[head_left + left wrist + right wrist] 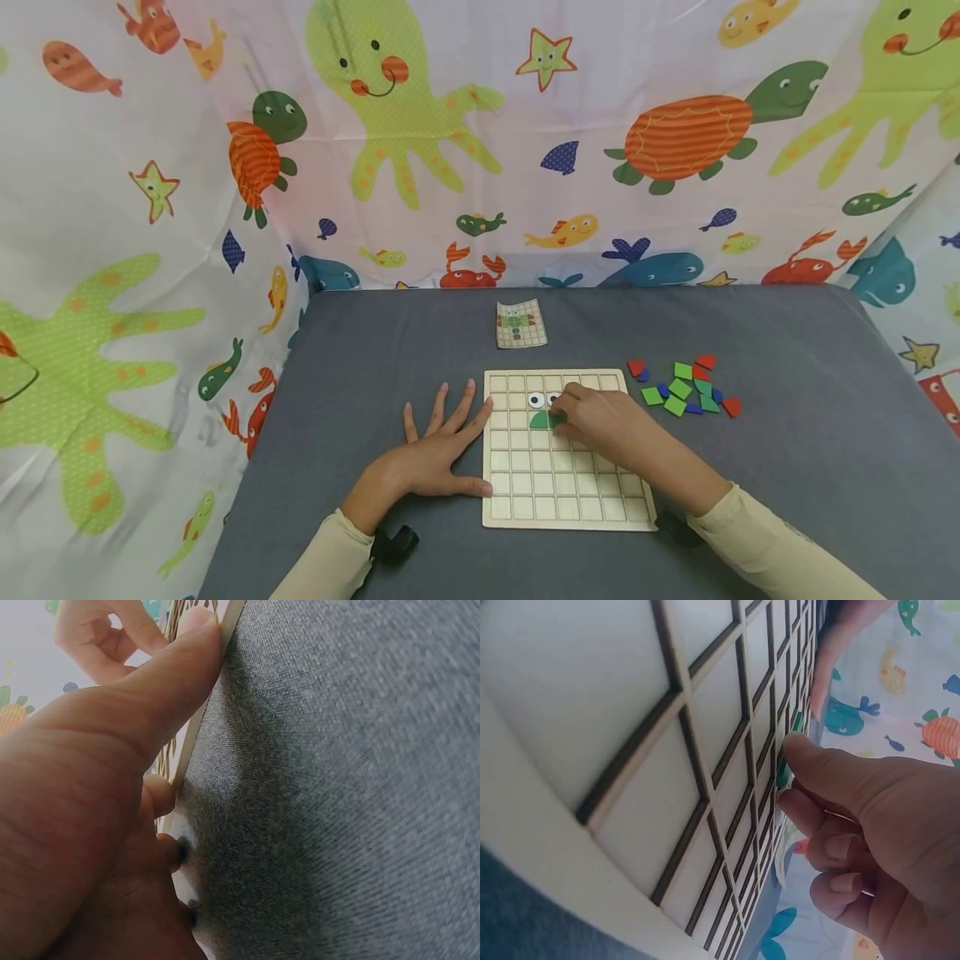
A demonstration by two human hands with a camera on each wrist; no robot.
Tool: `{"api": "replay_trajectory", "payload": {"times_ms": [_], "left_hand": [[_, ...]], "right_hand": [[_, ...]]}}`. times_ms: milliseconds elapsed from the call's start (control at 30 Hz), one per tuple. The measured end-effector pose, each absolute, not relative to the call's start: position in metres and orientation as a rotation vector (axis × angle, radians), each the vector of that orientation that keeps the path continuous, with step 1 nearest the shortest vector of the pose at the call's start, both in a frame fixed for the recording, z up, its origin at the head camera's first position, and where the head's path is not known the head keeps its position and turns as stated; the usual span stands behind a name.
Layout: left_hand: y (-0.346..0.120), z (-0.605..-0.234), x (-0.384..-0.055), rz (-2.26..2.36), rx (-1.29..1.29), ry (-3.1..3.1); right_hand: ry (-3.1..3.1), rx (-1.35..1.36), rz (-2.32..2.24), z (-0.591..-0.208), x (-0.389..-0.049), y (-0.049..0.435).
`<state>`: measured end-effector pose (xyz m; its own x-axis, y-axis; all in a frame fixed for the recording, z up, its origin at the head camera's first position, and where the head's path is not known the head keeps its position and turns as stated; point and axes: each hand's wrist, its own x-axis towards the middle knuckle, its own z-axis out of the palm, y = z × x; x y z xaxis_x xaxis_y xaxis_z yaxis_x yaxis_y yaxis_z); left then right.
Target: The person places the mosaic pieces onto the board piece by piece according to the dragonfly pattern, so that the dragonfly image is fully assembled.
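right hand blocks upper-right board; lower-left squares lie free.

The board was pale and gridded, the table grey.
Loose pieces were red, green and blue; the white curtain bore orange, green and blue sea animals.

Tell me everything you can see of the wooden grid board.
The board is pale, looks like wood, and is roughly square, with a plain rim around square cells marked off by raised, dark-sided dividers. It lies flat on the grey tabletop. Near its upper middle are two eye pieces, one partly covered, with a green piece below. The left hand rests its thumb on the left rim; the right hand pinches a second green piece at the grid. Most cells in view are bare.
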<state>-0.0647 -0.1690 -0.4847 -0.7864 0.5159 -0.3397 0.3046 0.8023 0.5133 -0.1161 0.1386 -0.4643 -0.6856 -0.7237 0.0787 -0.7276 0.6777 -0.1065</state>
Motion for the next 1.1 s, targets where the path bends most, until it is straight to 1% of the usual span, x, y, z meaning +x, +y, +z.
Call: {"api": "replay_trajectory", "payload": {"times_ms": [367, 700, 1100], "left_hand": [[-0.169, -0.489, -0.066, 0.63, 0.616, 2.516], [-0.172, -0.497, -0.067, 0.706, 0.66, 2.502], [-0.169, -0.485, -0.065, 0.615, 0.628, 2.514]], "right_hand": [[-2.877, 1.199, 0.44, -0.46, -0.115, 0.169], [-2.893, 1.01, 0.434, -0.457, -0.115, 0.212], [-2.966, 0.765, 0.392, -0.45, -0.117, 0.263]]}}
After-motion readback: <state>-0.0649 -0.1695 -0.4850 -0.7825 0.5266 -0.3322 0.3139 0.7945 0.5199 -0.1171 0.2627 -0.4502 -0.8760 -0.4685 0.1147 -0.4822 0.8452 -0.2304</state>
